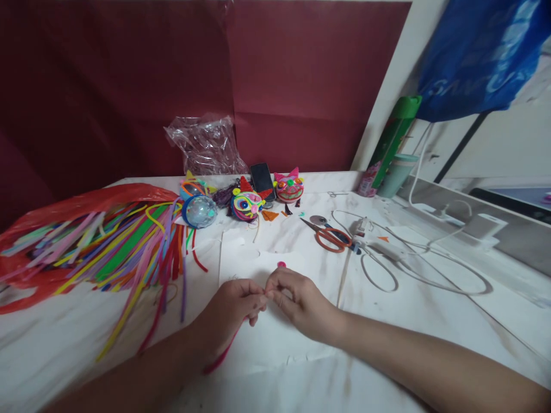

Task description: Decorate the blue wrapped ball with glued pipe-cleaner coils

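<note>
My left hand (235, 307) is closed in a pinch on a dark pink pipe cleaner (224, 357), whose tail hangs down below the palm. Fingertip to fingertip with it, my right hand (301, 301) pinches at the same spot, over a sheet of white paper (262, 350). The bit between the fingertips is mostly hidden but seems to be the pipe cleaner's end. Just beyond my right fingers lies a small pink button-like piece (281, 264).
Left, a red plastic bag (107, 198) spills colourful pipe cleaners (124, 252). Behind are decorated balls (247, 205), a pink eared ball (288, 186), a clear ball (199, 211) and a phone (262, 178). Right are orange-handled scissors (331, 238), white cables (387, 249) and a green spray can (390, 146).
</note>
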`<action>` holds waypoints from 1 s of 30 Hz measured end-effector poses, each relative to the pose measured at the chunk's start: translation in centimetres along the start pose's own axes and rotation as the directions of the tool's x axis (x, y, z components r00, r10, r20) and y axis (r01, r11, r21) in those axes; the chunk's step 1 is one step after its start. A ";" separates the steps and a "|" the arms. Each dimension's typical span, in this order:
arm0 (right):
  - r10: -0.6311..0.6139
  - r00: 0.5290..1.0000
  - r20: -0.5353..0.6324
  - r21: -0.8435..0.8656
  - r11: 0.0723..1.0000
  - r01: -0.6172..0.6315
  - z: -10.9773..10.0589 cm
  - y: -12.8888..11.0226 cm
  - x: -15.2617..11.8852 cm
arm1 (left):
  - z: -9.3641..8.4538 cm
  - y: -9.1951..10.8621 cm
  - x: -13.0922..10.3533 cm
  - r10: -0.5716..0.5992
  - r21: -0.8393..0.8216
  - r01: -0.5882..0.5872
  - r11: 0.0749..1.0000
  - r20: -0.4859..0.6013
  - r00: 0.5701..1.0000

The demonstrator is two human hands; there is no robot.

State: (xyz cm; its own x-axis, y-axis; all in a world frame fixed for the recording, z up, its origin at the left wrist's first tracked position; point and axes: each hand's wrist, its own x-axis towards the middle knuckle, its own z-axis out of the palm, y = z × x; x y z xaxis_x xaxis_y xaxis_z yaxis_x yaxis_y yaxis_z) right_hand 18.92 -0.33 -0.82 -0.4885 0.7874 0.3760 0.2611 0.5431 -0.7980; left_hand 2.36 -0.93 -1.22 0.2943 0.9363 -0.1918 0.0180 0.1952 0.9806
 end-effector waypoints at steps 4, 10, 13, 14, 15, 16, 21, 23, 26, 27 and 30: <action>-0.192 0.968 0.162 -0.310 0.921 0.235 -0.8 -0.1 -0.3 | -0.1 -0.5 0.0 -0.003 0.156 0.005 0.988 -0.013 1.000; 0.056 0.998 0.019 0.130 0.990 -0.058 0.1 0.5 0.1 | -0.1 -0.4 0.0 0.034 0.056 -0.032 0.998 -0.027 0.999; 0.137 0.990 0.017 0.318 0.938 -0.135 0.5 0.8 0.3 | -0.1 -0.3 0.0 0.051 -0.024 -0.051 0.998 -0.013 0.999; 0.134 0.991 0.019 0.293 0.947 -0.133 0.5 0.9 0.3 | -0.2 -0.2 0.1 0.052 -0.012 -0.052 0.999 -0.006 0.999; 0.116 0.993 0.018 0.224 0.968 -0.117 0.4 0.8 0.2 | -0.2 -0.2 0.1 0.051 0.021 -0.050 0.998 -0.003 0.999; 0.080 0.997 0.017 0.125 0.989 -0.081 0.3 0.7 0.1 | -0.2 -0.2 0.1 0.046 0.075 -0.046 0.996 -0.006 0.999; -0.152 0.984 0.090 -0.296 0.940 0.172 -0.2 0.2 -0.5 | -0.1 -0.1 -0.1 0.046 0.379 -0.018 0.925 -0.066 0.997; -0.159 0.982 0.100 -0.380 0.906 0.186 -0.1 0.3 -0.7 | 0.1 -0.1 -0.3 0.118 0.477 -0.072 0.876 -0.067 0.991; -0.124 0.987 0.101 -0.405 0.901 0.155 0.1 0.4 -0.9 | 0.3 0.0 -0.7 0.277 0.617 -0.191 0.764 -0.046 0.960; -0.099 0.991 0.088 -0.362 0.924 0.124 0.1 0.4 -0.8 | 0.3 0.0 -0.8 0.312 0.639 -0.213 0.739 -0.044 0.949; 0.054 0.998 0.015 -0.069 0.996 -0.053 0.1 0.4 -0.5 | 0.3 0.4 -1.0 0.276 0.573 -0.169 0.802 -0.106 0.955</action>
State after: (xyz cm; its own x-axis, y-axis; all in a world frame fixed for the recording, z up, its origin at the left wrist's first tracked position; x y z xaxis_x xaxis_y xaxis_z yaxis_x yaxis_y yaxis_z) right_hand 19.23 -0.57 -1.38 -0.4861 0.8110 0.3255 0.3437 0.5198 -0.7821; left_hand 2.35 -1.82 -0.59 0.1847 0.9792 0.0836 0.5121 -0.1685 0.8422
